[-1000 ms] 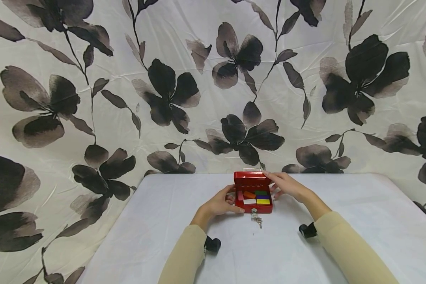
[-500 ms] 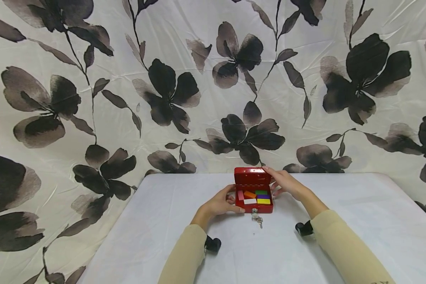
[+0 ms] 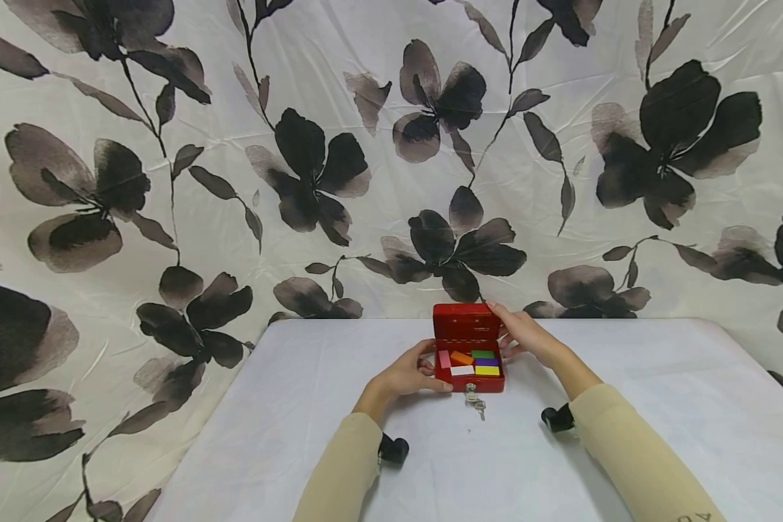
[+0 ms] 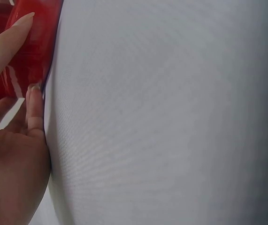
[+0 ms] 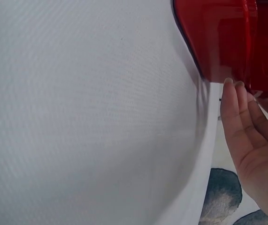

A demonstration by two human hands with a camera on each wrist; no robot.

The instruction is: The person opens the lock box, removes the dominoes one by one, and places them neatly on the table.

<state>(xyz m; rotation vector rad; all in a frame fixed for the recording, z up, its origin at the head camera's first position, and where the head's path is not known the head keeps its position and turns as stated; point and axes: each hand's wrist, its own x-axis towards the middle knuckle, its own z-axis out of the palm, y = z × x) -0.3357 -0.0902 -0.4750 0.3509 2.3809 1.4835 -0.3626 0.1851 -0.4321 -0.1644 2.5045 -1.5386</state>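
A small red metal cash box (image 3: 494, 386) stands on the table with its lid (image 3: 466, 319) raised. Inside lie colored blocks: pink (image 3: 444, 359), orange (image 3: 461, 358), green (image 3: 483, 354), purple, yellow (image 3: 486, 370) and white (image 3: 462, 370). Keys (image 3: 481, 410) hang from the lock at its front. My left hand (image 3: 406, 373) grips the left side, thumb along the front and fingers at the side wall (image 4: 16, 79). My right hand (image 3: 528, 337) has its index finger at the lid's right corner. In the right wrist view its straight fingers (image 5: 232, 108) touch the box's rear corner.
A white cloth covers the table (image 3: 287, 406) around the box. Right behind the table's far edge hangs a white curtain (image 3: 378, 188) with dark flowers. A black wrist camera (image 3: 394, 449) sits under the left sleeve, another (image 3: 557, 418) under the right.
The lid has tipped farther up and back, and its wire handle is no longer visible above it. My right hand has moved slightly up with the lid; the left holds its place.
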